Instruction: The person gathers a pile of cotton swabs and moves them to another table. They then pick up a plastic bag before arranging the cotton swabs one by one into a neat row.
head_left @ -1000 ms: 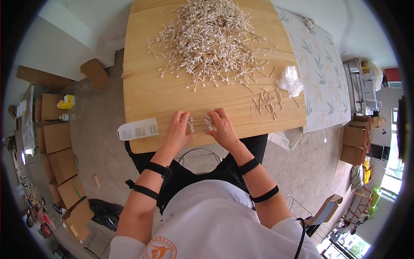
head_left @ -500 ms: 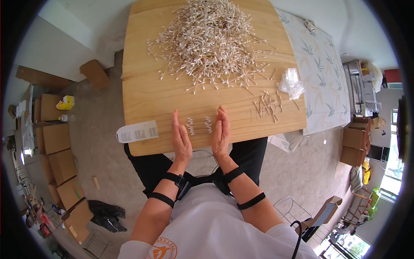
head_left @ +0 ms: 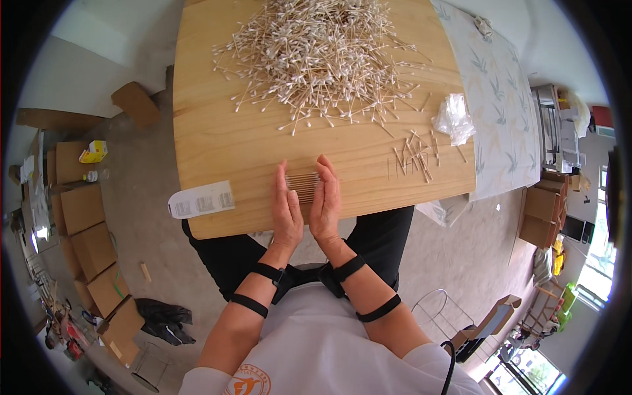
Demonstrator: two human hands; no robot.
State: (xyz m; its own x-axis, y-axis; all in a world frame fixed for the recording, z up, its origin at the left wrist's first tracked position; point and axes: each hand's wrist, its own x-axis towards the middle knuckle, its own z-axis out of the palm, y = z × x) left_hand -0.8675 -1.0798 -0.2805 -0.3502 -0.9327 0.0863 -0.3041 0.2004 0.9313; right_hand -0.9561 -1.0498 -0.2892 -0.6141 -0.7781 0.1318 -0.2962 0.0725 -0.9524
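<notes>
A row of cotton swabs [head_left: 302,188] lies side by side at the near edge of the wooden table. My left hand [head_left: 286,209] stands on edge at the row's left end, fingers stretched out. At the right end my right hand [head_left: 325,203] does the same, facing it. Both hands touch the swab tips or come very close, hiding most of the tips; only the bare sticks show between them. Beyond my hands rises a large heap of loose cotton swabs [head_left: 316,62].
A printed white card [head_left: 201,199] lies on the table [head_left: 243,151] to the left. Some scattered swabs [head_left: 415,157] and clear plastic bags [head_left: 453,120] are on the right. A leaf-patterned covered surface [head_left: 497,125] adjoins the table. Cardboard boxes [head_left: 92,253] stand on the floor at left.
Both hands have moved inward, closing the gaps at the two ends of the swab row. The swab tips, visible before, are now mostly covered. The view has shifted slightly.
</notes>
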